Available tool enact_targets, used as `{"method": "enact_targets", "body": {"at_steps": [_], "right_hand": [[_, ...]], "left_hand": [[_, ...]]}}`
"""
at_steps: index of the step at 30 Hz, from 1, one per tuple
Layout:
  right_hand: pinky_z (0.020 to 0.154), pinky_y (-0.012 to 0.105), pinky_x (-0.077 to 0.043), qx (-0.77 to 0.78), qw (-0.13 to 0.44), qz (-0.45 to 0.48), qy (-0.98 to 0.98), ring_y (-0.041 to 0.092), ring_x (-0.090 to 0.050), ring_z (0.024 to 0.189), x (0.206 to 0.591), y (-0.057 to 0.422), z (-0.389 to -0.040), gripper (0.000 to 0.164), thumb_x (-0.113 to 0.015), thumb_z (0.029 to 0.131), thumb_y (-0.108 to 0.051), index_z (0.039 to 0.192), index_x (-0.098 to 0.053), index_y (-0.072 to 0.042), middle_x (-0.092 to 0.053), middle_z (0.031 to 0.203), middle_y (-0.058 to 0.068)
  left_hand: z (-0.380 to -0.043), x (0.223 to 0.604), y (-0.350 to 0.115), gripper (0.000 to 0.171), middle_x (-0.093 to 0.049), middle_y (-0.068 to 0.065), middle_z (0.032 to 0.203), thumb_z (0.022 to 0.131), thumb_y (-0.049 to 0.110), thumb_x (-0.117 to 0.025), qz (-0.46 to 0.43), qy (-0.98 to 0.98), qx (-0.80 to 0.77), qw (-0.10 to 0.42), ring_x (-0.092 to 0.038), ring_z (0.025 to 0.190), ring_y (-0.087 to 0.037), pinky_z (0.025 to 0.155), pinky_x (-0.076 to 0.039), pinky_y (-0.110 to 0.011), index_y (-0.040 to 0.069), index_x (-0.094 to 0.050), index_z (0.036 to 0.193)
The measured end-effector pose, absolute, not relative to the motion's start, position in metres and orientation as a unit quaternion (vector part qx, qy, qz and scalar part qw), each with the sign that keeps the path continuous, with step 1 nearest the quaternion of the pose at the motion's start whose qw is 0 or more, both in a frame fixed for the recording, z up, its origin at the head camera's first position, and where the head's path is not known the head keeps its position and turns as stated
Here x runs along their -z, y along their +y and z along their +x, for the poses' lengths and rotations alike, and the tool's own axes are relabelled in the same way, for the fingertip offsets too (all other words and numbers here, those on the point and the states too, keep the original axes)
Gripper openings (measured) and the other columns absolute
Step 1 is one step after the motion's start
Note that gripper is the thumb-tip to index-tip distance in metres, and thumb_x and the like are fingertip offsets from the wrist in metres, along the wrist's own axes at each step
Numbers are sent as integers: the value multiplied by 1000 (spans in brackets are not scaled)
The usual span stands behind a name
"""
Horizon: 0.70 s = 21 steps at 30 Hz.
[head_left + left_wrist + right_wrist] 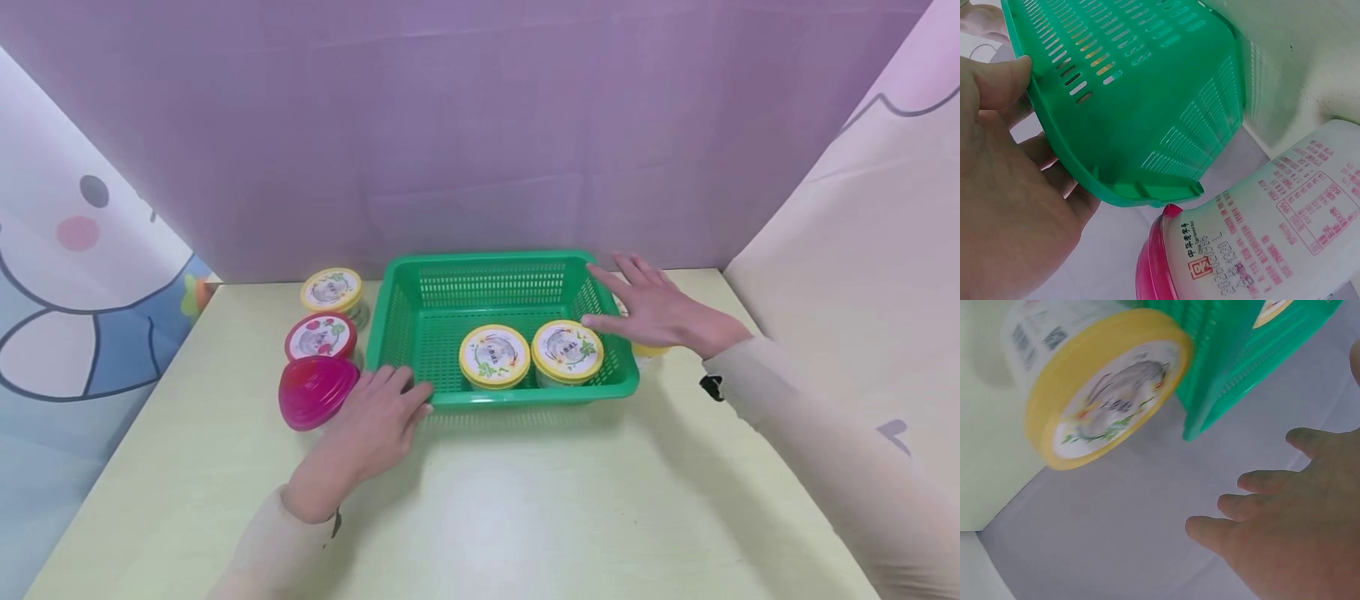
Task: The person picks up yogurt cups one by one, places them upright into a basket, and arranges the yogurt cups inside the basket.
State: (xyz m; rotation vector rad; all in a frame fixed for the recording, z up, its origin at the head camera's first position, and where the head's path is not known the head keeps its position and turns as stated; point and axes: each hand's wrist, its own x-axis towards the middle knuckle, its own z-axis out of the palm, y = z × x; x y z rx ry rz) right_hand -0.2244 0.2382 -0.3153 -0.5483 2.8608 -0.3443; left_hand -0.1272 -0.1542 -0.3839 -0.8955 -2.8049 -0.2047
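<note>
A green plastic basket with slotted walls stands on the table, and two yellow-lidded tubs are inside it toward the front right. My left hand grips the basket's front left corner; in the left wrist view the thumb lies on one side of the rim and the fingers pass behind it. Close beside that hand is a tub with a pink domed lid. With fingers spread, my right hand hovers over the basket's right rim. Another yellow-lidded tub stands just outside the right wall, partly hidden by this hand in the head view.
Left of the basket, a red-lidded tub and a yellow-lidded tub stand in a row behind the pink-lidded one. A purple cloth wall rises behind the table, with printed panels on both sides.
</note>
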Motion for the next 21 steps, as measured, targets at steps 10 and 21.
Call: {"method": "enact_targets", "body": {"at_steps": [10,21], "right_hand": [[117,67,-1,143,109,-163,970,50,6,151,316,266,-222,87,-48,99,-63,164,-17,-13,3,167,27],[113,74,-6,163,128,-149,967,49,6,152,325,291,-221,88,-53,100,-58,164,-14,-12,5,166,28]], "left_hand": [[-125,379,-153,32,-56,-3,95,88,26,-80,-301,-947,69,92,-53,92,-22,83,-49,-40,12,-69,115],[-124,377,-155,29,-54,-2,92,88,25,-79,-302,-946,72,92,-52,89,-21,80,-48,-38,12,-69,112]]}}
